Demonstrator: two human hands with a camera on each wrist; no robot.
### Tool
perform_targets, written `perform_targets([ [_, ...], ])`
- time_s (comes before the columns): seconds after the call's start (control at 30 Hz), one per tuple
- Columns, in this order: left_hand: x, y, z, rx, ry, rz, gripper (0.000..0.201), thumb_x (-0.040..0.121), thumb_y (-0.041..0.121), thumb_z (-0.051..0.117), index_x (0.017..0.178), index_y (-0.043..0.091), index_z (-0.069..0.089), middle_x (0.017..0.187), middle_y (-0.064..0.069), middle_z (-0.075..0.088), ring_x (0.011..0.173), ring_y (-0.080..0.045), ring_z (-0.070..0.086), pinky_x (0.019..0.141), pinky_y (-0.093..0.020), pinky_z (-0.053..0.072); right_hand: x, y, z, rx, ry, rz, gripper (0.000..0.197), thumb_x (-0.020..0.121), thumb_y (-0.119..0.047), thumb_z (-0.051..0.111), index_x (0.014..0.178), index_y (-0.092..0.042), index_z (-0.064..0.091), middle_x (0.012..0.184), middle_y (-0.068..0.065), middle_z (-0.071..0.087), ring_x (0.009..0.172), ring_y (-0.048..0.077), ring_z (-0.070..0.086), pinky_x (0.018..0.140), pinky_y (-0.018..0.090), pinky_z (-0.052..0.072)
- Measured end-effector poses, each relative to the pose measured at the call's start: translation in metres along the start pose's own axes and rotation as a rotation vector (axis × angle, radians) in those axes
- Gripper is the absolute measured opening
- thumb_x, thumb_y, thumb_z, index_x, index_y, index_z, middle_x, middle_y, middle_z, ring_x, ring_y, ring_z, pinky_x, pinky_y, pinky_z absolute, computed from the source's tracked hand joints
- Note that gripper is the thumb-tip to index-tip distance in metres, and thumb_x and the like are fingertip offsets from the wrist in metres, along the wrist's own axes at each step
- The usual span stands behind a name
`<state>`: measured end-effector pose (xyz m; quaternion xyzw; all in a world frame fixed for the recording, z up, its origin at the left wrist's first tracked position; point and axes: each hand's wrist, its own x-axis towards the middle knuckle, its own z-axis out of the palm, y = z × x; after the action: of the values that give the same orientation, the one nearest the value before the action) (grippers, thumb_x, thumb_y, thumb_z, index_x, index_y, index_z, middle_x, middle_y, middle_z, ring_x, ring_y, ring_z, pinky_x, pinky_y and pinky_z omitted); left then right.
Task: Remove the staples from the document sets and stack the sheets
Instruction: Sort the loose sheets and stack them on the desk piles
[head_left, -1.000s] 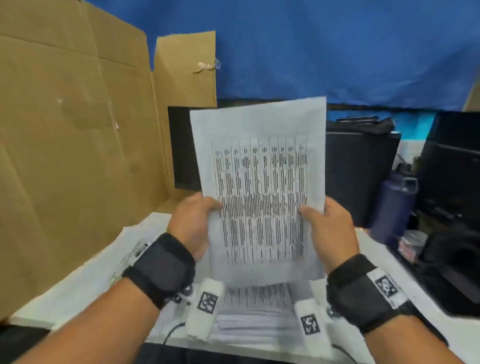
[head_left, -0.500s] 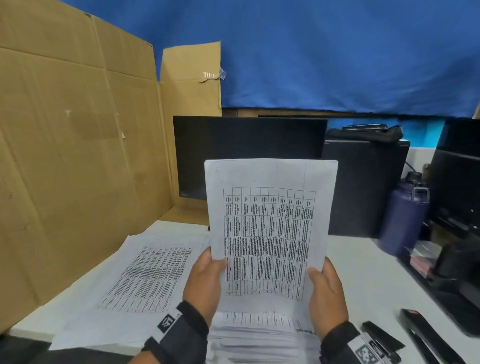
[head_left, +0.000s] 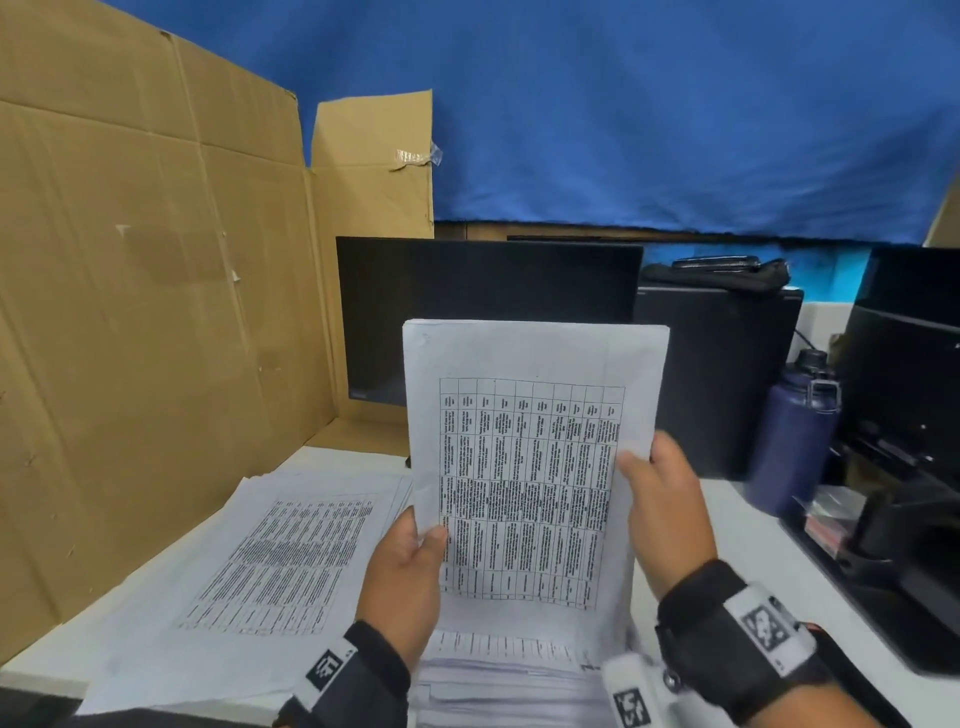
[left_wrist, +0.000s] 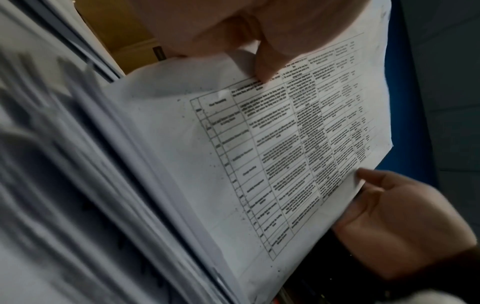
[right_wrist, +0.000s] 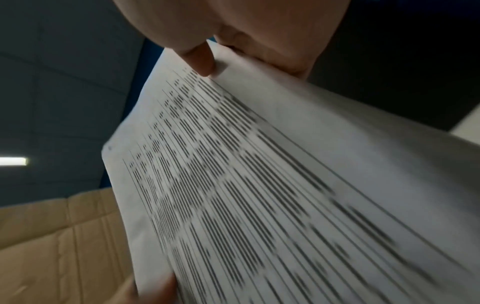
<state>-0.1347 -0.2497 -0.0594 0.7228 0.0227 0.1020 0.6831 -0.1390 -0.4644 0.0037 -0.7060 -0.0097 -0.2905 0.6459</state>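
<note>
A set of white sheets printed with a table (head_left: 530, 467) stands upright in front of me, held by both hands. My left hand (head_left: 410, 561) pinches its left edge, thumb on the front. My right hand (head_left: 660, 499) pinches the right edge the same way. The left wrist view shows the printed sheet (left_wrist: 285, 144) with my left thumb on it and the right hand (left_wrist: 394, 216) at the far edge. The right wrist view shows the sheets (right_wrist: 259, 185) pinched under my right thumb. A stack of printed sheets (head_left: 270, 571) lies flat on the desk at left. More papers (head_left: 509, 675) lie under my hands.
A tall cardboard wall (head_left: 145, 312) stands at left and behind. A black monitor (head_left: 483, 301) and a dark box (head_left: 727, 374) stand at the back. A dark blue bottle (head_left: 795, 436) and black desk gear (head_left: 893, 545) crowd the right side. The white desk (head_left: 748, 561) shows beside my right wrist.
The held sheets came down from high in front of me to just above the desk, and my view tilted so the flat stack at left shows. Both hands kept their hold.
</note>
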Motion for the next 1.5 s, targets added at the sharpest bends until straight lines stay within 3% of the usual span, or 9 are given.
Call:
perform_targets([
  [0.1, -0.003, -0.004, -0.002, -0.009, 0.001, -0.007, 0.034, 0.107, 0.019, 0.048, 0.13, 0.04, 0.063, 0.115, 0.016, 0.075, 0.117, -0.01, 0.065, 0.109, -0.044, 0.047, 0.023, -0.028, -0.001, -0.014, 0.042, -0.093, 0.016, 0.097, -0.01, 0.05, 0.085, -0.012, 0.061, 0.087, 0.001, 0.068, 0.078, 0.006, 0.061, 0.067, 0.021, 0.047],
  [0.2, -0.005, -0.004, -0.006, -0.046, -0.004, -0.042, 0.034, 0.106, 0.016, 0.051, 0.129, 0.036, 0.065, 0.119, 0.01, 0.076, 0.119, -0.017, 0.065, 0.112, -0.053, 0.046, 0.031, -0.041, 0.003, -0.04, 0.057, -0.143, 0.019, 0.096, -0.01, 0.049, 0.081, -0.015, 0.059, 0.083, -0.001, 0.065, 0.071, 0.003, 0.056, 0.063, 0.019, 0.045],
  [0.33, -0.003, 0.024, -0.012, -0.084, -0.003, -0.008, 0.037, 0.099, 0.0, 0.052, 0.114, 0.029, 0.068, 0.109, 0.006, 0.079, 0.112, -0.023, 0.07, 0.103, -0.047, 0.053, 0.026, -0.044, 0.007, -0.014, 0.058, -0.142, 0.021, 0.098, -0.01, 0.047, 0.083, -0.018, 0.06, 0.085, -0.004, 0.068, 0.075, 0.002, 0.06, 0.064, 0.018, 0.047],
  [0.57, 0.018, 0.107, -0.019, -0.152, 0.004, 0.158, 0.027, 0.101, 0.002, 0.047, 0.113, 0.019, 0.065, 0.106, 0.001, 0.079, 0.092, -0.013, 0.076, 0.078, -0.032, 0.06, 0.024, -0.044, 0.01, 0.077, 0.087, -0.087, 0.019, 0.096, -0.007, 0.047, 0.089, -0.017, 0.062, 0.09, -0.001, 0.07, 0.084, 0.014, 0.063, 0.074, 0.033, 0.05],
  [0.73, 0.021, 0.121, -0.011, -0.145, 0.043, 0.156, 0.02, 0.105, 0.018, 0.048, 0.106, 0.019, 0.068, 0.103, 0.001, 0.08, 0.1, -0.022, 0.075, 0.091, -0.047, 0.061, 0.023, -0.045, 0.013, 0.065, 0.093, -0.094, 0.022, 0.096, -0.007, 0.046, 0.085, -0.018, 0.061, 0.085, -0.005, 0.069, 0.08, 0.011, 0.062, 0.071, 0.03, 0.048],
  [0.97, 0.02, 0.116, -0.006, -0.218, 0.153, 0.141, 0.007, 0.101, 0.02, 0.06, 0.1, 0.017, 0.066, 0.096, -0.007, 0.08, 0.094, -0.03, 0.077, 0.088, -0.059, 0.06, 0.022, -0.042, 0.013, 0.036, 0.128, -0.112, 0.023, 0.098, -0.007, 0.047, 0.086, -0.018, 0.063, 0.088, -0.004, 0.072, 0.084, 0.01, 0.065, 0.074, 0.028, 0.05],
  [1.13, 0.016, 0.118, -0.002, -0.194, 0.157, 0.168, 0.008, 0.1, 0.028, 0.055, 0.098, 0.023, 0.061, 0.102, -0.006, 0.077, 0.097, -0.029, 0.075, 0.088, -0.059, 0.06, 0.02, -0.042, 0.014, 0.02, 0.14, -0.116, 0.021, 0.1, -0.009, 0.047, 0.089, -0.017, 0.063, 0.091, -0.002, 0.072, 0.084, 0.012, 0.066, 0.071, 0.027, 0.05],
  [1.3, 0.013, 0.122, -0.001, -0.216, 0.022, 0.134, 0.017, 0.103, 0.016, 0.054, 0.117, 0.023, 0.063, 0.107, 0.003, 0.079, 0.096, -0.015, 0.077, 0.084, -0.039, 0.063, 0.018, -0.042, 0.016, 0.015, 0.163, -0.134, 0.022, 0.101, -0.01, 0.046, 0.089, -0.019, 0.062, 0.091, -0.004, 0.071, 0.083, 0.011, 0.065, 0.071, 0.027, 0.049],
  [1.5, 0.015, 0.119, -0.006, -0.072, -0.007, 0.149, 0.02, 0.104, 0.022, 0.054, 0.096, 0.028, 0.071, 0.099, 0.01, 0.08, 0.095, -0.012, 0.076, 0.09, -0.042, 0.062, 0.013, -0.045, 0.019, 0.008, 0.181, -0.122, 0.024, 0.102, -0.013, 0.045, 0.088, -0.023, 0.061, 0.091, -0.002, 0.071, 0.089, 0.02, 0.068, 0.069, 0.03, 0.053],
])
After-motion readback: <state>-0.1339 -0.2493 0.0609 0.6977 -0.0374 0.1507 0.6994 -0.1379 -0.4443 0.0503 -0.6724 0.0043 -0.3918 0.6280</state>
